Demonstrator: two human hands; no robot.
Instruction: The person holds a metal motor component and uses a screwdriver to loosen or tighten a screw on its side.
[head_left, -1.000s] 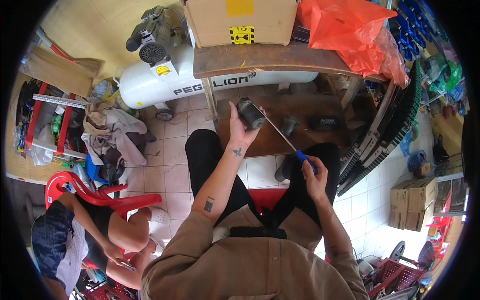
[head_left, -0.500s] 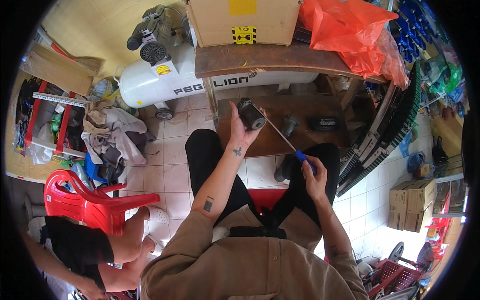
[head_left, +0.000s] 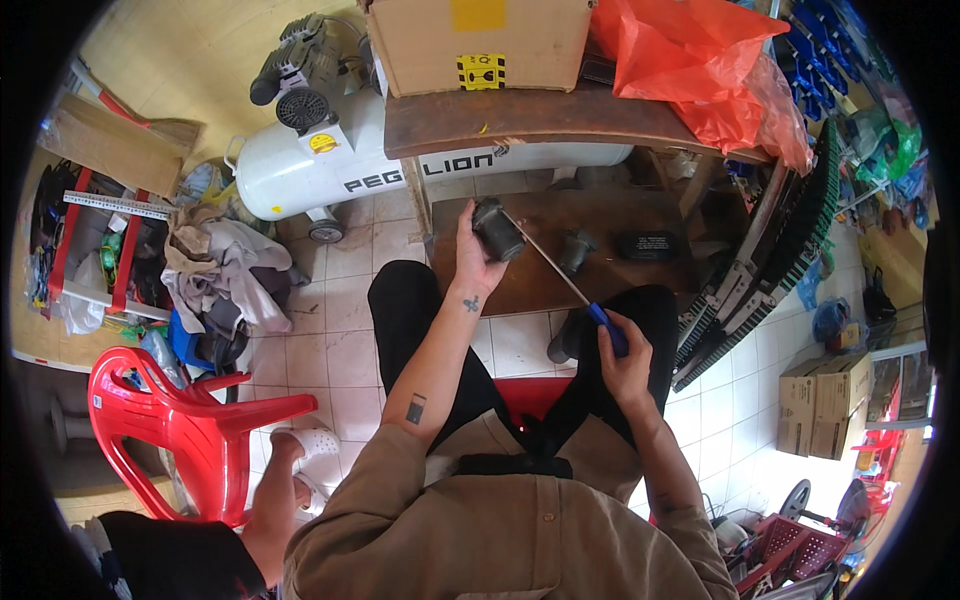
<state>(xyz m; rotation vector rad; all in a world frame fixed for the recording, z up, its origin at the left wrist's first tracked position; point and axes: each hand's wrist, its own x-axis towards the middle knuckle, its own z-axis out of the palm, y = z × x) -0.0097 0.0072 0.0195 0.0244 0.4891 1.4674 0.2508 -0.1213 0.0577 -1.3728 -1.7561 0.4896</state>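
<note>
My left hand (head_left: 474, 258) is closed round a dark, roughly cylindrical metal part (head_left: 497, 232), held up over the low brown table (head_left: 520, 285). My right hand (head_left: 626, 362) grips the blue handle of a long screwdriver (head_left: 553, 262). Its shaft slants up to the left, and the tip meets or passes behind the upper end of the part; I cannot tell which. A second dark metal part (head_left: 574, 251) rests on the table beyond the shaft. Right of that lies a flat black box (head_left: 646, 246) with light print.
A brown bench (head_left: 600, 118) behind carries a cardboard box (head_left: 475, 45) and a red plastic bag (head_left: 690, 60). Under and behind it stands a white air compressor (head_left: 300, 165). Black ribbed tracks (head_left: 760, 270) lean at the right. A red chair (head_left: 200, 420) and a seated person's leg (head_left: 272, 500) are at the left.
The metal part has turned in my left hand, and its round end no longer faces me as plainly. My right hand shifted slightly with the screwdriver. The other person moved lower at the left.
</note>
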